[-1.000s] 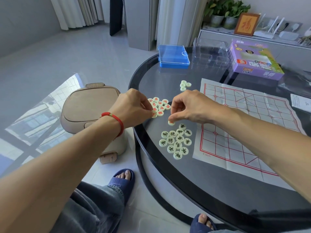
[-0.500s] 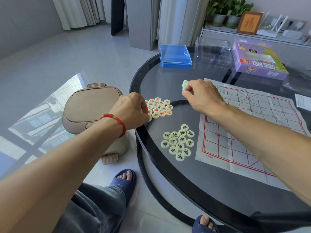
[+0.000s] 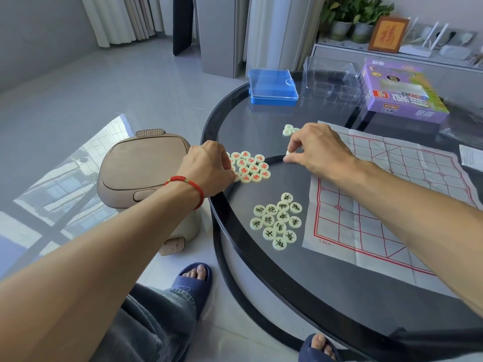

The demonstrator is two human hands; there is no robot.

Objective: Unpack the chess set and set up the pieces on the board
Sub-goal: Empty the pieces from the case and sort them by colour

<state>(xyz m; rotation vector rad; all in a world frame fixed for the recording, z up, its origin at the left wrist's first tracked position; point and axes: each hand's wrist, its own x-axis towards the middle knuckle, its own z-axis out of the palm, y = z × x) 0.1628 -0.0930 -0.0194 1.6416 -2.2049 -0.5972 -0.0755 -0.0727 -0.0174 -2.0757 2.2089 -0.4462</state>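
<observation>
Here the right hand (image 3: 317, 150) pinches a round pale disc (image 3: 288, 152); the left hand (image 3: 209, 169) fingers curl among red-lettered discs (image 3: 250, 167).

The board (image 3: 392, 194) is a creased paper sheet printed with a red grid, lying flat on the glass table with no pieces on it. The red pieces (image 3: 251, 167), pale round discs with red characters, lie face up in a tight cluster near the table's left edge. The black pieces (image 3: 278, 220), the same discs with black characters, lie face up in a second cluster just left of the board's near corner. A few blank-side discs (image 3: 288, 129) sit farther back. One piece (image 3: 288, 152) is pinched on edge between fingertips, between the far discs and the red cluster.
</observation>
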